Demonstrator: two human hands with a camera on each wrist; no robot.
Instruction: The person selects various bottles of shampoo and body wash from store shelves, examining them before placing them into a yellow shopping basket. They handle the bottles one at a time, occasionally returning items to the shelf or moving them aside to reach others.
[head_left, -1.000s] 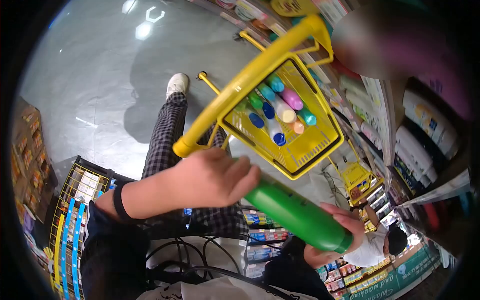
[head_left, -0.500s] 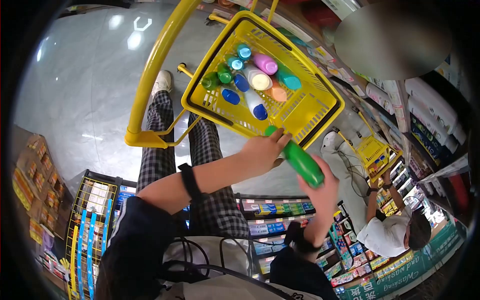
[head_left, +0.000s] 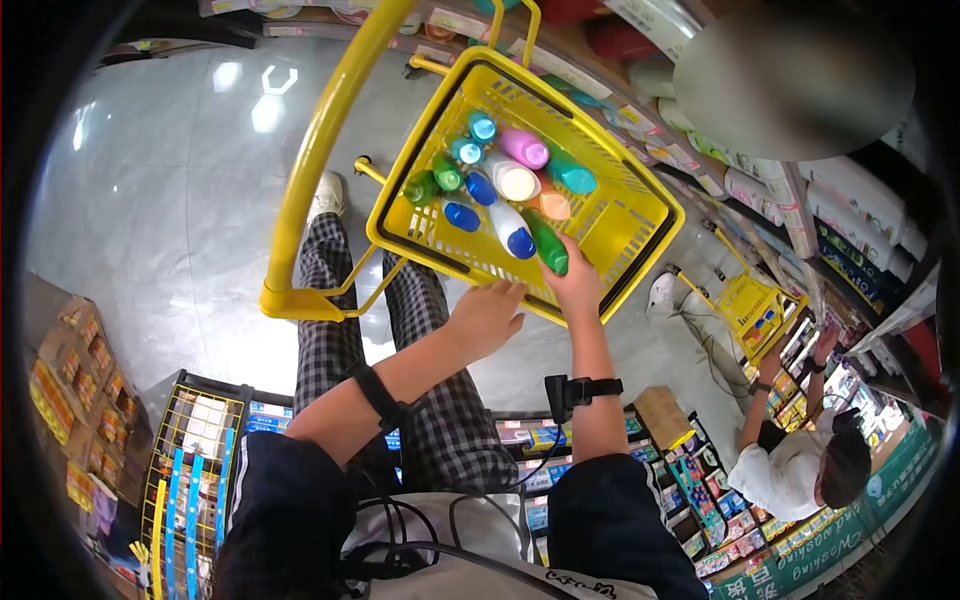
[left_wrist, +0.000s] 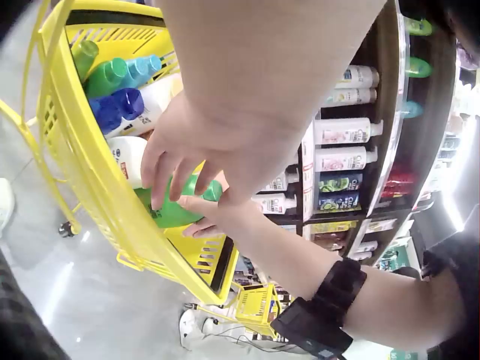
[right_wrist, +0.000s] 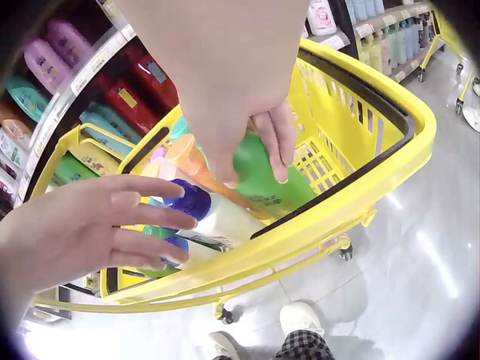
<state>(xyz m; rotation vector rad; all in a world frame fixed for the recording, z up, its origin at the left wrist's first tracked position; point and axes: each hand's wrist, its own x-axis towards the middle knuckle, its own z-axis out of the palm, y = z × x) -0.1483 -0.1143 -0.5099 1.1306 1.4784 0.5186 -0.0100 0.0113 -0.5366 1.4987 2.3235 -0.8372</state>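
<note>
Inside the yellow basket (head_left: 628, 222), my right hand (head_left: 577, 285) grips a green bottle (head_left: 547, 240), which stands among several others. In the right wrist view, the fingers and thumb of my right hand (right_wrist: 247, 135) lie on either side of the green bottle (right_wrist: 262, 176). My left hand (head_left: 484, 322) is at the basket's near rim, its fingers extended and holding nothing. Beside the green bottle are a white bottle with a blue cap (head_left: 519, 243) and an orange-capped one (head_left: 554, 205). Pink (head_left: 525, 148) and teal (head_left: 573, 175) bottles are farther back.
Shelves of bottles (left_wrist: 345, 131) run along the right. A yellow handle (head_left: 335, 130) arches at the basket's left. Another person (head_left: 800, 470) and a second yellow basket (head_left: 750, 312) are at the right, a wire rack (head_left: 200, 450) at lower left.
My right hand has moved the green bottle up into the basket, from upright of its near rim. My left hand has let go of the bottle and drawn back left.
</note>
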